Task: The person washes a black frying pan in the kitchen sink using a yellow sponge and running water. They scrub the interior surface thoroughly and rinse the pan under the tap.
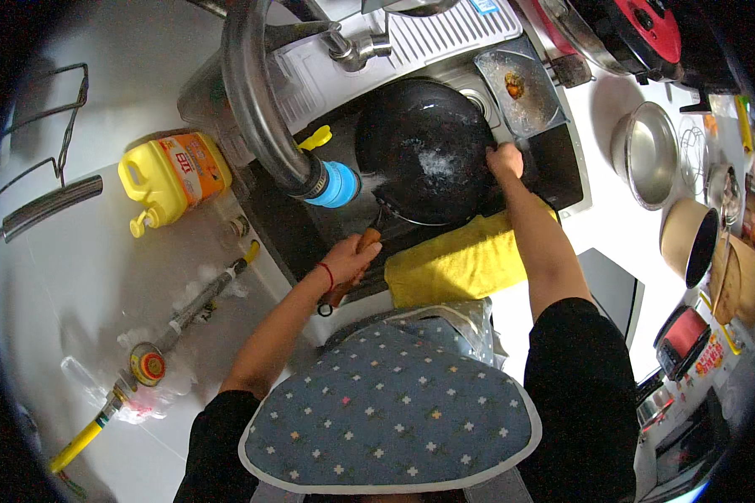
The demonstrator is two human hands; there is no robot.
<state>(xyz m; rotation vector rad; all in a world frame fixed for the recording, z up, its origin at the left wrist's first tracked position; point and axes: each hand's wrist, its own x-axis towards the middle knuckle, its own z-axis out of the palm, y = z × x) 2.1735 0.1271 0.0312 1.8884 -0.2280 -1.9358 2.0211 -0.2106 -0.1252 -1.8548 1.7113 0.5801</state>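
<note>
A black wok (428, 151) lies over the dark sink basin (270, 195), with a wet, shiny surface and a pale patch of water. I cannot tell whether its inside or its underside faces up. My left hand (349, 267) is wrapped around its wooden handle (370, 239). At the wok's right edge, my right hand (506, 161) grips the rim, its fingertips partly hidden. Water sprays toward the wok from the blue nozzle (335, 184) of a thick, bent faucet (245, 82) on the left.
A yellow towel (459, 258) hangs over the sink's front edge. A grey basin with food scraps (522, 94) sits at the back right. A yellow jug (173, 179) stands left, near a gas regulator with hose (148, 364). Right are a metal bowl (651, 156) and a pot (686, 242).
</note>
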